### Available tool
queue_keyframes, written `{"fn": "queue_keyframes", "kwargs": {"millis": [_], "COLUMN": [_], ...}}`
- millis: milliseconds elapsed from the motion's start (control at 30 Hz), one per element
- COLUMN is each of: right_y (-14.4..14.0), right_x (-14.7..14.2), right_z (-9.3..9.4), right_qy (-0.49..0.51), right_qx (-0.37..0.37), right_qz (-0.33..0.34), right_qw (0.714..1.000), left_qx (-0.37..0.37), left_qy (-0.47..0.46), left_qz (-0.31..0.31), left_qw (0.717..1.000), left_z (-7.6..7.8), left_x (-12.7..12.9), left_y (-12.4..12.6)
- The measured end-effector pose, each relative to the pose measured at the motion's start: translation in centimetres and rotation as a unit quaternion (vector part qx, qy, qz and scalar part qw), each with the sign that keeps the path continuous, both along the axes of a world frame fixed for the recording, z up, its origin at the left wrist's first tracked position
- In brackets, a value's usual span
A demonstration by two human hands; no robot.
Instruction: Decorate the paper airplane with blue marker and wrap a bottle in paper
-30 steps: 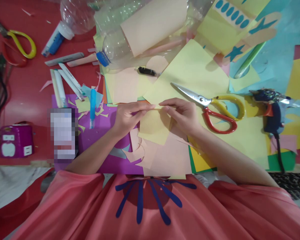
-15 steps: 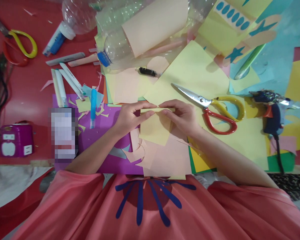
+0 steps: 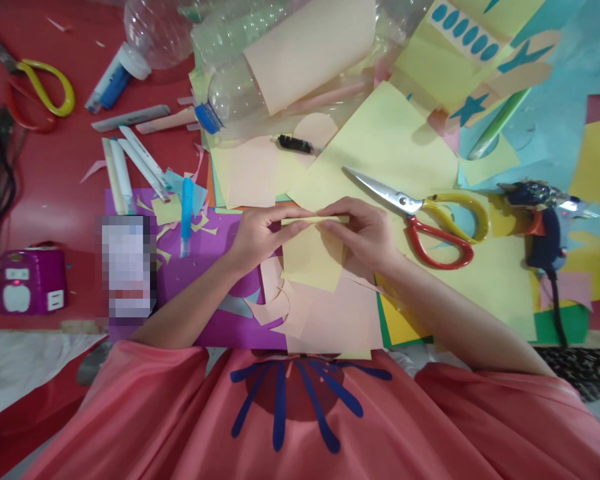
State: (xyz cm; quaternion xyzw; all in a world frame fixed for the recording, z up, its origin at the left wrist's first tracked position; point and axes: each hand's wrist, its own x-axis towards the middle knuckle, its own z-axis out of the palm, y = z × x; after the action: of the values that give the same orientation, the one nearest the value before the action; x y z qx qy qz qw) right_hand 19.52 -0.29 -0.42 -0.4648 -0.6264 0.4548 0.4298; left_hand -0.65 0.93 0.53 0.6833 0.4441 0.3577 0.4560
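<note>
A piece of yellow paper hangs between my two hands, its top edge folded or rolled into a narrow strip. My left hand pinches the left part of that edge between thumb and fingers. On the right part, my right hand grips it the same way, and the fingertips of both hands almost meet in the middle. Below lie pale pink paper sheets and a purple sheet. Scissors with yellow and red handles rest open to the right of my right hand.
Clear plastic bottles lie at the back, one under a peach sheet. Several markers, a phone and a purple box-like device are on the left. A dark blue glue gun lies at right, with a second pair of scissors far left.
The yellow paper has shifted very slightly to the right, and my right fingers have moved a little along its folded edge. Everything else stays in place.
</note>
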Motion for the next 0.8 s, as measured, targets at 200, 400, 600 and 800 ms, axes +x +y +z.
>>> {"fn": "queue_keyframes", "kwargs": {"millis": [200, 400, 600, 800], "right_y": [-0.09, -0.01, 0.0, -0.09], "right_x": [-0.09, -0.22, -0.2, -0.32], "right_z": [0.3, 0.56, 0.2, 0.21], "right_qy": [-0.003, -0.001, 0.006, -0.015], "right_qx": [-0.02, -0.032, -0.033, -0.024], "right_qz": [-0.006, -0.016, -0.01, -0.004], "right_qw": [1.0, 0.999, 0.999, 1.0], "left_qx": [-0.008, -0.023, -0.022, -0.005], "left_qy": [-0.012, 0.003, 0.002, 0.006], "left_qz": [-0.001, 0.002, -0.001, -0.003], "left_qw": [1.0, 1.0, 1.0, 1.0], "left_z": [0.02, 0.12, 0.31, -0.21], "left_x": [0.03, -0.02, 0.04, 0.25], "left_y": [0.04, 0.06, 0.06, -0.07]}}
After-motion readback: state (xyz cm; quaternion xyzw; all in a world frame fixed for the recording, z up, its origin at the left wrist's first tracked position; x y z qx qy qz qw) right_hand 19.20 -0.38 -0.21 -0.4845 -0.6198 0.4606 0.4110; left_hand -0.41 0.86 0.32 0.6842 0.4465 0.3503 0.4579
